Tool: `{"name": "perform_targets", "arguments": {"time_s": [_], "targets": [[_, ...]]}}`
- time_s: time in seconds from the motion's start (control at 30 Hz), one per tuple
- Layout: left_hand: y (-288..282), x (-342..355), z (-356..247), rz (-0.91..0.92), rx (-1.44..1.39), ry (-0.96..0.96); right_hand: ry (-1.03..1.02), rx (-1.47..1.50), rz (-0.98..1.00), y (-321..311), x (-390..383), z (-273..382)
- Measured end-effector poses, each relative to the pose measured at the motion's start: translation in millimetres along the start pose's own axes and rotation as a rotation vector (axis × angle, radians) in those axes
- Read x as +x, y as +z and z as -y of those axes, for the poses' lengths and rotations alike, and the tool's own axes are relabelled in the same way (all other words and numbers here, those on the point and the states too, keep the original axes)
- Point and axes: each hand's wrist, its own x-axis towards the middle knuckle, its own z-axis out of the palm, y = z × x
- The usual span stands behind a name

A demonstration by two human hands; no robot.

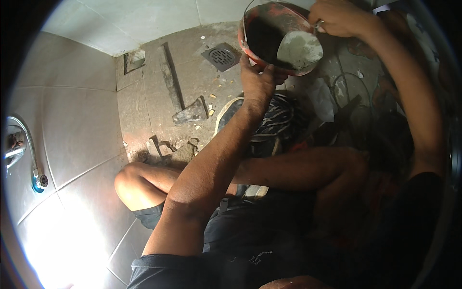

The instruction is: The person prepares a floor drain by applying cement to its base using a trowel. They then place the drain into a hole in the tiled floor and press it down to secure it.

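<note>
A red bucket [260, 61] with a thin wire handle is tipped toward me at the top of the view, its inside dark and smeared with grey mortar. My left hand [257, 83] is closed on its near rim, thumb over the edge. At the upper right, my right hand [339, 18] grips a trowel [301, 50] by its handle. The trowel's rounded blade lies over the bucket's mouth, coated with pale grey mortar. Whether the blade touches the mortar inside, I cannot tell.
A hatchet [190, 111] lies on the tiled floor, left of a square floor drain [222, 57]. Rubble [184, 153] is heaped by my left knee. The left tiled wall carries a valve with a hose [40, 180]. A dark striped bundle [276, 118] sits below the bucket.
</note>
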Motion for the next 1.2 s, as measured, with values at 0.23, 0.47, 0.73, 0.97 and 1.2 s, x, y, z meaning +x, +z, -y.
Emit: {"name": "perform_targets", "arguments": {"time_s": [0.23,0.47,0.73,0.97,1.2], "targets": [[-33.3,-22.1,-27.8,-0.008,-0.012,-0.124,0.592,0.558,0.023,34.2,-54.5,-20.0],[-193.4,-156.7,-94.1,-0.226,0.600,0.161,0.468,1.059,-0.149,12.1,-10.2,79.9],[-290.7,-285.1,-155.7,-0.466,1.559,0.455,0.141,0.802,-0.137,7.7,205.6,128.7],[-299.0,-267.6,-145.3,-0.551,1.578,0.483,0.257,0.404,-0.069,-7.0,314.0,153.9],[-307.9,-274.4,-143.3,-0.526,1.457,0.519,0.378,0.586,0.057,-67.2,309.7,208.1]]}}
